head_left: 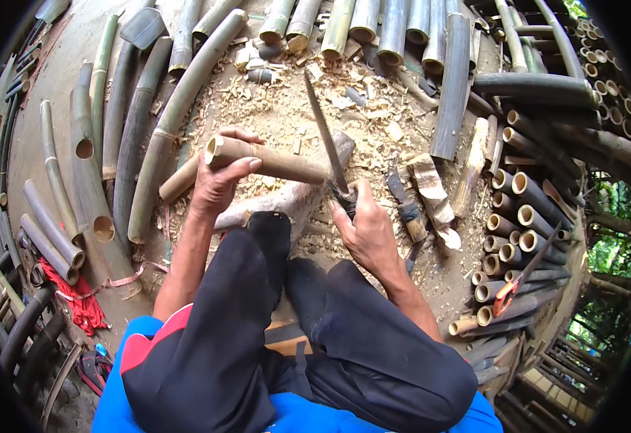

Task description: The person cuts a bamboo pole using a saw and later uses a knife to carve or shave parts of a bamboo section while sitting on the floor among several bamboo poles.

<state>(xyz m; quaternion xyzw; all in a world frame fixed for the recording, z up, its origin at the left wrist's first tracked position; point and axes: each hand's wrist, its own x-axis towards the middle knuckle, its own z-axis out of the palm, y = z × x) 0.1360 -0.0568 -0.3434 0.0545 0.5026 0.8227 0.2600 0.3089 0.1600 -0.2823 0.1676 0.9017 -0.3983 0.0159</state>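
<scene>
My left hand (216, 184) is wrapped round a short bamboo tube (286, 161), its open hollow end facing left. The tube lies across, above a pale forked log (286, 202) in front of my feet. My right hand (370, 229) grips the dark handle of a long narrow knife (320, 119), its blade pointing up and away. The blade passes close by the tube's right end; whether they touch I cannot tell. Behind my left hand, another bamboo length (179, 180) shows in part.
Shavings (257, 101) cover the ground ahead. A second knife (405, 206) lies right of my right hand, beside a split wood piece (432, 189). Long bamboo poles (178, 119) lie left and ahead. Cut tubes (528, 216) are stacked right, with an orange-handled saw (506, 296) on them.
</scene>
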